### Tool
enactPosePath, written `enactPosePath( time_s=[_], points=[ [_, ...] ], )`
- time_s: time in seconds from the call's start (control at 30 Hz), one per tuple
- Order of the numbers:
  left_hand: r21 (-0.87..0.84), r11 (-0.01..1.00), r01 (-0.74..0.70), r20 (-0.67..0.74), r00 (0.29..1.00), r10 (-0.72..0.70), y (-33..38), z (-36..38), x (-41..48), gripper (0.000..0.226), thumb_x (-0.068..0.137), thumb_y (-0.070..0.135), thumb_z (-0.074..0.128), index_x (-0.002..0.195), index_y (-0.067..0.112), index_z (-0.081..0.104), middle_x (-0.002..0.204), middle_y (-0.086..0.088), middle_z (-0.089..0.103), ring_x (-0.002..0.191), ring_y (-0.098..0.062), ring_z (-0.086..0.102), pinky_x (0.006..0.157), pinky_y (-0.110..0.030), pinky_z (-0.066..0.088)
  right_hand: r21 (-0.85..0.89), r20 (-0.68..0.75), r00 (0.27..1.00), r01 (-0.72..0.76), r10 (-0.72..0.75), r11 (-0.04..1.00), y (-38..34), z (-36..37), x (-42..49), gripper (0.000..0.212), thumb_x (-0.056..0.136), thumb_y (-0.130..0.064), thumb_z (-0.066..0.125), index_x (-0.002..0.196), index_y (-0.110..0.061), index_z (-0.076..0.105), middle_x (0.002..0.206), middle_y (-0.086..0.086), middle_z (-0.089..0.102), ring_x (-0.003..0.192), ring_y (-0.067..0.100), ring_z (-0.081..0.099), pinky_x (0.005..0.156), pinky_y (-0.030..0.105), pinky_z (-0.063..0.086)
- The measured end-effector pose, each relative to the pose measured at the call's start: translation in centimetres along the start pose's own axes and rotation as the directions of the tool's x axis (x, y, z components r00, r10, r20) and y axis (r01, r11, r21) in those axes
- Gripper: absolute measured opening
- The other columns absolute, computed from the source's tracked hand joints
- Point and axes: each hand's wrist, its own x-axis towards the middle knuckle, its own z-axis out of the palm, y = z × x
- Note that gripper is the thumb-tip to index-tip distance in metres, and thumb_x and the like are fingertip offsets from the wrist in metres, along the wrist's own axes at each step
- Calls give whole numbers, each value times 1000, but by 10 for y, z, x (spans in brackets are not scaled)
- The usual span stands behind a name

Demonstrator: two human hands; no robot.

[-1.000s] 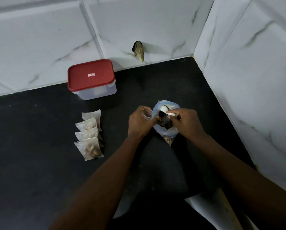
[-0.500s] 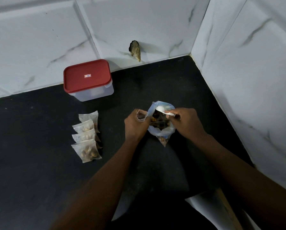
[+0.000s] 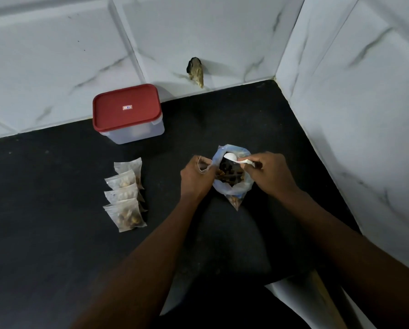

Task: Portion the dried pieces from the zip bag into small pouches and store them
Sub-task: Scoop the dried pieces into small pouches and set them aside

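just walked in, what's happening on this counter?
A person is portioning dried pieces. The right hand holds a white spoon at the mouth of the open zip bag. The left hand holds a small pouch open beside it. Four filled pouches lie in a row to the left. The red-lidded box by the wall is closed.

The only marking in sight is a small rectangular sticker [image 3: 127, 107] at the centre of the red lid [image 3: 110, 117] on a plastic container [image 3: 137, 134], far left against the tiled wall. It has a reddish border and a pale middle with a few dark marks (letters or digits, too small and blurred to read). No other writing can be read.
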Motion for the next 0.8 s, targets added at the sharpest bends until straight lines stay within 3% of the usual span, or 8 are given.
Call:
enactPosePath(
  time_s=[0.2,0.3,0.5,0.8],
  points=[
    [-13,1000,18,8,1000,-18,0,1,-1,22,93,35,74,108,21,64,102,3,71,89,-4,69,68,-17,50,4,121,990,-75,74,997,-5,14,-3,21,94,-18,69,114,-14,74,105,0,75,96,3,68,83,14,50],
    [-6,1000,21,7,1000,-21,1,-1,-1,24,92,38,74,107,22,65,100,5,71,89,-3,68,68,-15,49,53,60,986,-158,155,986,-3,5,-3,21,92,-16,72,112,-11,76,102,0,76,91,4,70,79,11,52],
    [51,998,-46,10,999,46,-8,-5,1,33,87,34,81,111,21,63,104,5,70,95,-4,69,78,-21,55,160,-36,980,-190,198,969,-7,-3,-3,19,91,-6,69,107,-12,78,94,-6,77,89,-8,69,78,5,49],
    [63,994,-84,76,994,79,-13,-14,-5,34,86,32,82,113,25,62,105,9,69,96,2,66,75,-13,49,208,56,935,-353,349,912,-18,7,-8,27,100,-11,53,117,-22,71,85,-7,73,80,-2,70,78,25,60]
  ],
)
